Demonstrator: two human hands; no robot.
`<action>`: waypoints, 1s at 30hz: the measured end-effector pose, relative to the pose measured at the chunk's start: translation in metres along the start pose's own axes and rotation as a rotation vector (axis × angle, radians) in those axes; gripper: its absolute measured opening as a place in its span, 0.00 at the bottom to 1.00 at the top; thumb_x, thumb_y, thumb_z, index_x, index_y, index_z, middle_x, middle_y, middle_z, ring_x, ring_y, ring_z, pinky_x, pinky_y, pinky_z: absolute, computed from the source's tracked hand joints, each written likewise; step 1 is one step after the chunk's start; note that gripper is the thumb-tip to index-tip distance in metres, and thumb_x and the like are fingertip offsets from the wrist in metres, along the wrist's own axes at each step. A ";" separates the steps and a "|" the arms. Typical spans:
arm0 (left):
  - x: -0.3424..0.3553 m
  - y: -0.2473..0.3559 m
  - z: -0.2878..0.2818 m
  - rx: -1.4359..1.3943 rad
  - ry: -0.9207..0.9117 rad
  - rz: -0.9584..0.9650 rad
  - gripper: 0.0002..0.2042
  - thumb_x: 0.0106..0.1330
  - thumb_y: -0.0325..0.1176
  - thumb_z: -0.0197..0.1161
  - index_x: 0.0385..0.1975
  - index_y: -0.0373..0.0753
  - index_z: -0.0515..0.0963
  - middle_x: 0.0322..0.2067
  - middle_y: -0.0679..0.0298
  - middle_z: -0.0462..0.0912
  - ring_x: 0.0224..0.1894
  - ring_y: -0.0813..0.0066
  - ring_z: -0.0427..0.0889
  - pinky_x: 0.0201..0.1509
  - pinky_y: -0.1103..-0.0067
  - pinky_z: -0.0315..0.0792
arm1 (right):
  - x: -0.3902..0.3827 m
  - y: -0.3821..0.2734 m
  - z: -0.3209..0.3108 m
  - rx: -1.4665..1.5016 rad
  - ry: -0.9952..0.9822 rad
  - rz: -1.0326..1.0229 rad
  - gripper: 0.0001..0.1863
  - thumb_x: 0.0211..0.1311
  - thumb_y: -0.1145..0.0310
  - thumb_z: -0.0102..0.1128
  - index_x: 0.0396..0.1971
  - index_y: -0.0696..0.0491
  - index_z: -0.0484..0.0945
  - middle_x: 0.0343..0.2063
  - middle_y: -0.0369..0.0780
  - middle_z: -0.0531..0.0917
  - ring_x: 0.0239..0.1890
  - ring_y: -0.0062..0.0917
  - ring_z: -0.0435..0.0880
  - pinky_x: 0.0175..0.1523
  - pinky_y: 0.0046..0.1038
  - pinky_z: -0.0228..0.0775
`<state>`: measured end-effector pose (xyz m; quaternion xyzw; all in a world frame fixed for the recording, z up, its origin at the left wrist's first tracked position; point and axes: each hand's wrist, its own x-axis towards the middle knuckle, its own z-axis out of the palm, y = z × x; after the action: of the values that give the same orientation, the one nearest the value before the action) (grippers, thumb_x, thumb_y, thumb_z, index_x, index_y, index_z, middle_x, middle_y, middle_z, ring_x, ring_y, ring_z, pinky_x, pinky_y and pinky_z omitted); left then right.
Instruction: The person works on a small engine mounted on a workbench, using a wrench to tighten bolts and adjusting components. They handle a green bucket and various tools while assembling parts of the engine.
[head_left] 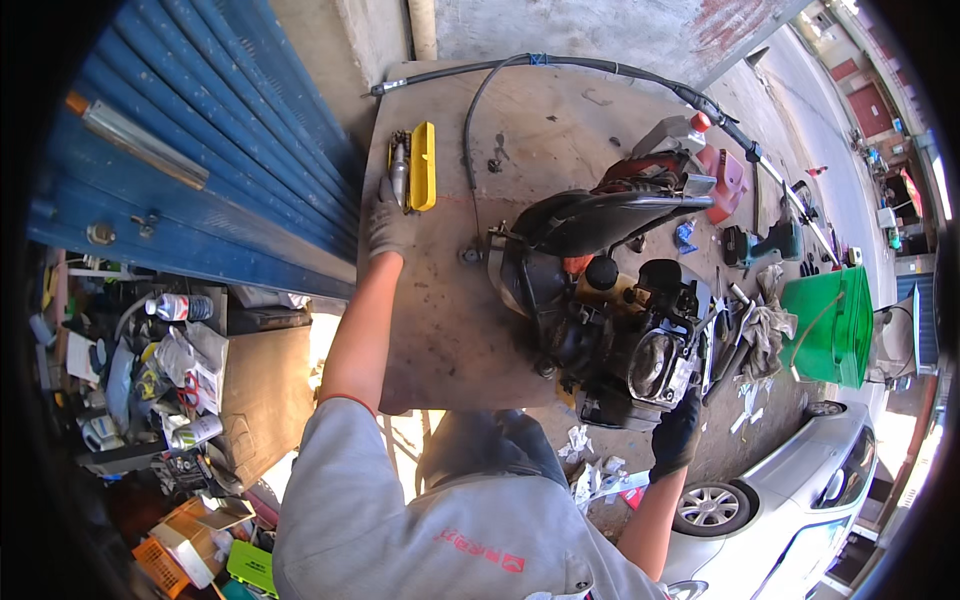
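My left hand (386, 225), in a pale grey glove, reaches to the worktable's left side, its fingers around the lower end of a silver tool (400, 170) beside an open yellow case (422, 165). My right hand (672, 440), in a dark glove, touches the lower right side of a black engine unit (650, 365); its fingertips are partly hidden there. The engine has a black padded frame (610, 215) and lies on the metal-topped table (420, 330). A long hose (620, 67) arches along the back of the table.
A green bucket (825, 320), a power drill (770, 240), a red container (730, 190) and rags (765, 330) sit at the right. Blue corrugated metal (220, 140) borders the left, above cluttered goods (190, 400). A silver car (780, 500) stands at the lower right.
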<state>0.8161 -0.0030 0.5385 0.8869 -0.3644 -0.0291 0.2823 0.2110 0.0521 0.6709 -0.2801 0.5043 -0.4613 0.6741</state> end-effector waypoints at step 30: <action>-0.080 0.236 -0.092 -0.688 -0.174 0.606 0.26 0.62 0.53 0.74 0.48 0.36 0.81 0.40 0.57 0.85 0.44 0.67 0.83 0.49 0.68 0.75 | 0.072 0.002 -0.013 -1.100 -0.024 -0.563 0.26 0.80 0.56 0.43 0.63 0.60 0.74 0.56 0.49 0.81 0.56 0.33 0.79 0.54 0.29 0.74</action>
<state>0.6322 -0.0418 0.7264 0.5893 -0.5988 -0.1389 0.5243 0.2042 -0.0109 0.6342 -0.7142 0.5672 -0.2910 0.2889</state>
